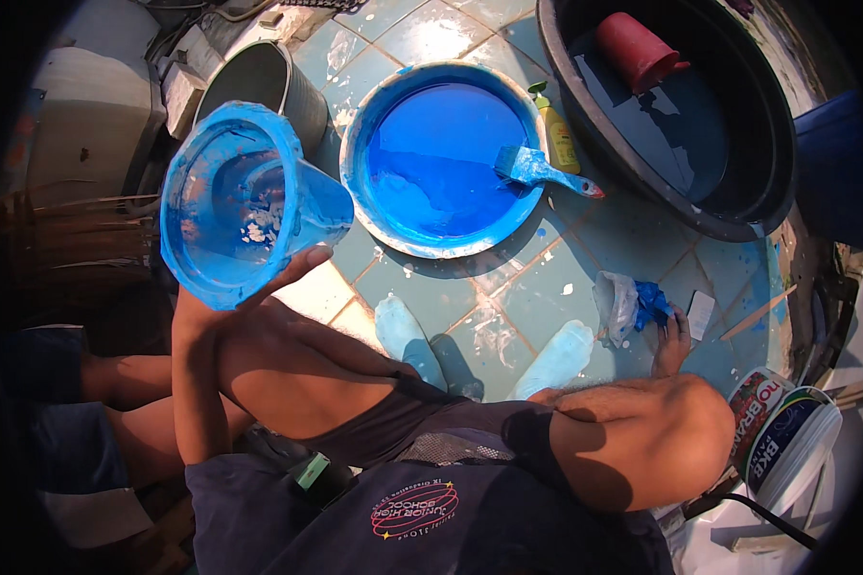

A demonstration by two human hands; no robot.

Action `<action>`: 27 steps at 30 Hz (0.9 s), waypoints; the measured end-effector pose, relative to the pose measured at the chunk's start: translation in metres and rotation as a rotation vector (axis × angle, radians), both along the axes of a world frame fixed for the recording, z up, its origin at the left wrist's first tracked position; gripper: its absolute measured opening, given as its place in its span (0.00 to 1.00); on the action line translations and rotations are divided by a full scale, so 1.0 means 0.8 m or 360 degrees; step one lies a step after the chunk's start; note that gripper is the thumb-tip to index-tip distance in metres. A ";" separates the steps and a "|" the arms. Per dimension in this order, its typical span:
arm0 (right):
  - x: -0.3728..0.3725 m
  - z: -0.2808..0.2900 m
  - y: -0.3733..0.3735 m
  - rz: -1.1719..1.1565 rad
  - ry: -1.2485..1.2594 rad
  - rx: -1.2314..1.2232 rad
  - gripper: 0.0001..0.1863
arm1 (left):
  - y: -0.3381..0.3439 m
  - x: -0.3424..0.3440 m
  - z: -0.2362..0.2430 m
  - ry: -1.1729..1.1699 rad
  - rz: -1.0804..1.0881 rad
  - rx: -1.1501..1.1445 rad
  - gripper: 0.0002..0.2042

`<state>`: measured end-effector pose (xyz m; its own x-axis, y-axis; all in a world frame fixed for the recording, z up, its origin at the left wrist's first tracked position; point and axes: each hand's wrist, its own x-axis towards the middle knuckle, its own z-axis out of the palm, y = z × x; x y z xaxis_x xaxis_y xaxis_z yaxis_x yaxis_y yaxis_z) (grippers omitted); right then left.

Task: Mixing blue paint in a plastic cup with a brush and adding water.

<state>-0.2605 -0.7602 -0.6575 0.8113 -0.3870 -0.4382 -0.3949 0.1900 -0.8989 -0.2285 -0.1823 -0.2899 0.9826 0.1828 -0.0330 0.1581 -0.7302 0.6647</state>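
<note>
The person's left hand [292,270] holds up a blue-painted plastic bucket [240,201], tipped on its side so the open mouth faces up toward the person; the thumb lies stretched against the lower outer wall, and the other fingers are hidden behind the bucket, so how tightly they close cannot be told. Inside, the bucket shows patchy blue paint with pale flakes. It hangs at the left of the scene, above the raised left knee and just left of a wide round basin of bright blue paint [441,158] that sits on the tiled floor [537,287].

A flat paintbrush coated in blue [537,171] rests across the basin's right rim, its handle pointing right. Just beyond it stands a small yellow squeeze bottle [558,134]. Far right is a large black tub of dark water [681,115] with a red plastic cup [635,48] lying in it.

The right hand [671,343] reaches down past the right knee to the floor, fingers loosely spread and touching a crumpled white-and-blue rag [628,305]. Two feet in pale blue socks [479,350] rest on the tiles near the basin. A grey metal bucket [264,81] stands behind the held one, and a white paint can [781,441] sits near right.
</note>
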 end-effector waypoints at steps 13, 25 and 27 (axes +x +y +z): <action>0.000 -0.036 -0.010 0.0182 -0.0149 -0.0640 0.14 | 0.004 0.051 -0.041 -0.0161 -0.0233 -0.0006 0.35; 0.019 0.070 0.028 0.0041 -0.0530 -0.1598 0.16 | 0.008 0.057 -0.047 -0.0227 -0.0406 -0.0001 0.33; 0.051 0.091 0.049 0.0068 -0.0608 -0.1360 0.12 | 0.009 0.064 -0.048 -0.0277 -0.0400 -0.0059 0.33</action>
<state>-0.2197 -0.7211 -0.5848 0.8627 -0.4210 0.2802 -0.0351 -0.6026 -0.7972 -0.1771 -0.1748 -0.3285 0.9884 -0.0651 0.1375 -0.1429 -0.7067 0.6930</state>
